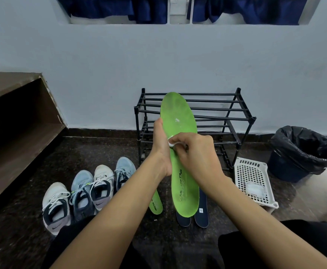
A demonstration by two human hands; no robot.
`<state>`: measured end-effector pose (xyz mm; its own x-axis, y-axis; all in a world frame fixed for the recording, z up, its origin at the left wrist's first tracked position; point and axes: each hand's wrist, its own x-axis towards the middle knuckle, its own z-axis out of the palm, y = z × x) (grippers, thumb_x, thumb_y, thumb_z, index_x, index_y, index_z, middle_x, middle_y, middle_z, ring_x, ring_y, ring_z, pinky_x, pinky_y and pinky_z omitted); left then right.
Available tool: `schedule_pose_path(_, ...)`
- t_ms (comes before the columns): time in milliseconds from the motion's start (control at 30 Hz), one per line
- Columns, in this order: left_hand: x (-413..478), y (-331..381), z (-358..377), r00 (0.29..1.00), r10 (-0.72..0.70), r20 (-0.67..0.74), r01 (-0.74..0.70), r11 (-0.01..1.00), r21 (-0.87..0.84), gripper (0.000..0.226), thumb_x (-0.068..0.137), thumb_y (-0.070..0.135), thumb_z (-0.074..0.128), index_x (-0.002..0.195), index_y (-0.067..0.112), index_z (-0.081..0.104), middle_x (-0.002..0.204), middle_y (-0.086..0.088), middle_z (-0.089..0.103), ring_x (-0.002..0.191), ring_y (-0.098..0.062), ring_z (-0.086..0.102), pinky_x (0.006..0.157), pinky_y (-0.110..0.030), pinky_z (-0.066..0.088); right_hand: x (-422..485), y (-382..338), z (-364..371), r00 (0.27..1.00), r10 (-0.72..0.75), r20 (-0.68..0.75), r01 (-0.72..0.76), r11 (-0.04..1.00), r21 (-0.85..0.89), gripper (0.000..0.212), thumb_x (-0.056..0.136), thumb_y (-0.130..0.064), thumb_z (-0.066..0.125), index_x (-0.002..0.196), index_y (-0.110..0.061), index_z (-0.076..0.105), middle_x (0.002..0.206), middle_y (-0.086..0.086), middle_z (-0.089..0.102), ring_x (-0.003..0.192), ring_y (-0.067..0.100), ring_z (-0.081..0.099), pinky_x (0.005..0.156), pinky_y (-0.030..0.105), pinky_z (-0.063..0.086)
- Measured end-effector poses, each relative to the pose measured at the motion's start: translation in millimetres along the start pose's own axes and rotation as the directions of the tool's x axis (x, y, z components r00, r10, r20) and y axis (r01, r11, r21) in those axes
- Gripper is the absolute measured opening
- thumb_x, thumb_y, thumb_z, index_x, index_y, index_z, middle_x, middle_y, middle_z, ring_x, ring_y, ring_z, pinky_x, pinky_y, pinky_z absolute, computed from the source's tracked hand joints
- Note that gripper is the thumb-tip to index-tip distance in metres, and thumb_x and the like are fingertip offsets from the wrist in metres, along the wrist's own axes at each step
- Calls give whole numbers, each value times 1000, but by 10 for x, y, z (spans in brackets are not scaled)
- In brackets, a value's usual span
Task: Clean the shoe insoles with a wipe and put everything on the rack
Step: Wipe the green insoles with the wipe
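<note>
At centre frame the left hand (161,146) gripped the green insole (179,117) by its edge and the right hand (194,150) pinched the wipe (172,144), so hard rubbing risked twisting the insole loose.

A dark blue bin (286,167) fitted with a black liner (304,140) stands on the dark speckled floor (104,148) at the far right, just in front of the pale grey wall (158,55). A brown wooden stepped unit (13,123) occupies the left side, its end butted against the same wall. High in the wall, a window opening (180,10) shows blue curtains (120,8) hanging behind it.
</note>
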<state>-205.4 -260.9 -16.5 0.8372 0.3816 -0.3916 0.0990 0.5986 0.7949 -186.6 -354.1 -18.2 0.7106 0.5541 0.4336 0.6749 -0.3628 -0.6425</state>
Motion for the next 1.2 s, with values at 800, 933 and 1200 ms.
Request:
schedule_pose_path(800,-70,16,13,996,-12,-89,15,999,37,68,93,66,30,73,14,69,69,-7,69,65,-24,63,65,-30,49,-73,-21,22,1000,17,7,-17,1000,-17,23,82,-7,61,95,-21,75,88,0,74,86,25,65,82,34,50)
schedule_pose_path(933,-61,24,3,995,28,-98,-27,1000,8,67,93,66,31,78,14,71,77,-7,71,70,-24,65,72,-31,51,-82,-24,36,1000,13,8,-12,1000,-20,24,82,-7,61,94,-21,75,87,1,73,87,27,62,81,35,50)
schedule_pose_path(1200,-137,-136,87,999,-12,-44,14,999,47,69,93,68,28,83,17,73,76,-5,73,80,-23,67,74,-33,52,36,5,-56,998,-20,-65,19,1000,-15,23,82,-3,60,94,-15,75,92,1,74,84,18,67,81,20,46)
